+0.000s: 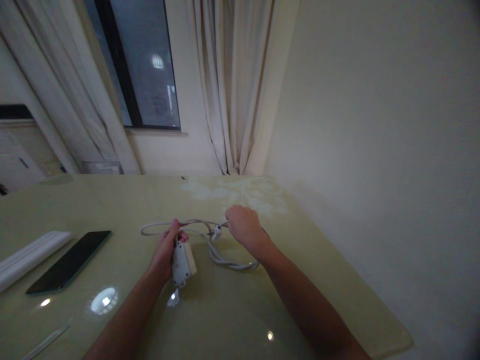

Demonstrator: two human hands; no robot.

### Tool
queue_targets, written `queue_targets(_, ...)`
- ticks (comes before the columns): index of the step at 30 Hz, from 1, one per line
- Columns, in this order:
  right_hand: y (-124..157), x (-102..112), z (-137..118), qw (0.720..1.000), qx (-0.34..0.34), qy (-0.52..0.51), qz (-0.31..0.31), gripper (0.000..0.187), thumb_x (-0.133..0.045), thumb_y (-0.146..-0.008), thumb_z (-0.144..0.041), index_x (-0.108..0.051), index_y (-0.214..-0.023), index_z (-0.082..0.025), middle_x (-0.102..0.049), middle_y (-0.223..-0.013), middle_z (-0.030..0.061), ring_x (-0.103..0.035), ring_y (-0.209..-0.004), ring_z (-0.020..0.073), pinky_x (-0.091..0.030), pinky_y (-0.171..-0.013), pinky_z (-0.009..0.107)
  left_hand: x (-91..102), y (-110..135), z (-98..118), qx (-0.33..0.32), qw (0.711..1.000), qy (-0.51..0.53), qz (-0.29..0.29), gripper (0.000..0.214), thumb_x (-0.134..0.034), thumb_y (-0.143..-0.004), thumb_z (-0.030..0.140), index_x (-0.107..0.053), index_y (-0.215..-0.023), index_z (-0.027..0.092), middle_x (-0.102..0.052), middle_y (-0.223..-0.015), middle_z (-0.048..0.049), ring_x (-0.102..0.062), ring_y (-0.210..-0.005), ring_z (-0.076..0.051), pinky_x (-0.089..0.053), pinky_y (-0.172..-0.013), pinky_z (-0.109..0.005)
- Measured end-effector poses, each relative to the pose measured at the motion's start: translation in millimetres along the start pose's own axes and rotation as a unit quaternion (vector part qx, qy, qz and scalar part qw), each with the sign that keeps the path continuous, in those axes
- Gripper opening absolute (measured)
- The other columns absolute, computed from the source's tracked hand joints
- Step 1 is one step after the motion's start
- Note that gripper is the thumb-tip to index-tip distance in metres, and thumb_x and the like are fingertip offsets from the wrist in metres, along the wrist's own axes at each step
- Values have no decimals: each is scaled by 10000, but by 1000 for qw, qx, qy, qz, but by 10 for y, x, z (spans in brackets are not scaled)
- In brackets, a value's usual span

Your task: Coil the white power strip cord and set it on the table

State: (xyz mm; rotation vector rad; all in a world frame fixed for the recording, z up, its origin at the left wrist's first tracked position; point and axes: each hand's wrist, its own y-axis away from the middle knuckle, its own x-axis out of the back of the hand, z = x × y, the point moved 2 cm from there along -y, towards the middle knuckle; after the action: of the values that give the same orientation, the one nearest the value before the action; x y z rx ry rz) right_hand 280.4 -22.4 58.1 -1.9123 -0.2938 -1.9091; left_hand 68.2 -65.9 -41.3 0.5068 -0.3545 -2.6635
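Note:
A white power adapter (182,263) lies in my left hand (165,250), whose fingers are wrapped round it and pinch its white cable (225,261) near the top. The cable loops across the glossy yellow-green table (225,320) between both hands. My right hand (244,226) is closed on the cable close to its small white plug end (216,232), a little to the right of and beyond the adapter.
A dark phone (71,261) lies face up at the left, with a long white ribbed bar (30,255) beside it. A wall runs along the table's right edge; curtains and a window stand behind the far edge.

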Motion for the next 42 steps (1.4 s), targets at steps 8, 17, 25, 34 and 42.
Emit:
queue_targets(8,125,252,-38,997,11,-58,49,144,-647,-1011,-291,-779,-989,-237,-761,-1027,74,-738,-902,233,-500,-715,305,-27,-4,15,-43,998,16,35,479,-780,-778,622,-674,-723,158,-618,-569,6,-517,-427,-107,-387,-421,-221)
queue_targets(17,89,317,-2,974,13,-177,141,189,-595,-1013,-221,-773,-1078,-213,-703,-1101,68,-685,-953,188,-491,-826,293,119,-57,40,12,985,109,135,157,-580,-927,282,-690,-881,180,-692,-713,-7,-624,-549,-116,-501,-538,-214)
queue_targets(25,59,227,-79,967,31,-206,149,228,-552,-1026,-189,-744,-1148,-213,-700,-1150,68,-687,-997,189,-507,-875,290,85,-64,2,36,991,76,103,314,-646,-822,22,-503,-1017,222,-716,-828,-20,-716,-565,-186,-581,-563,-292)
queue_targets(34,35,1,-253,974,36,-171,142,259,-494,-1068,-220,-693,-1232,-242,-709,-1217,78,-709,-1032,210,-520,-837,295,-50,91,72,-248,967,-65,10,536,-666,-861,180,-500,-1357,297,-666,-993,-9,-710,-694,-160,-612,-589,-266)
queue_targets(42,13,-188,-341,892,6,-404,205,244,-590,-999,-237,-618,-1241,-250,-740,-1088,34,-713,-973,189,-529,-871,299,-125,178,-62,-329,919,-213,-45,343,-704,-850,146,-720,-1174,256,-692,-1048,-73,-705,-903,-227,-589,-745,-279)
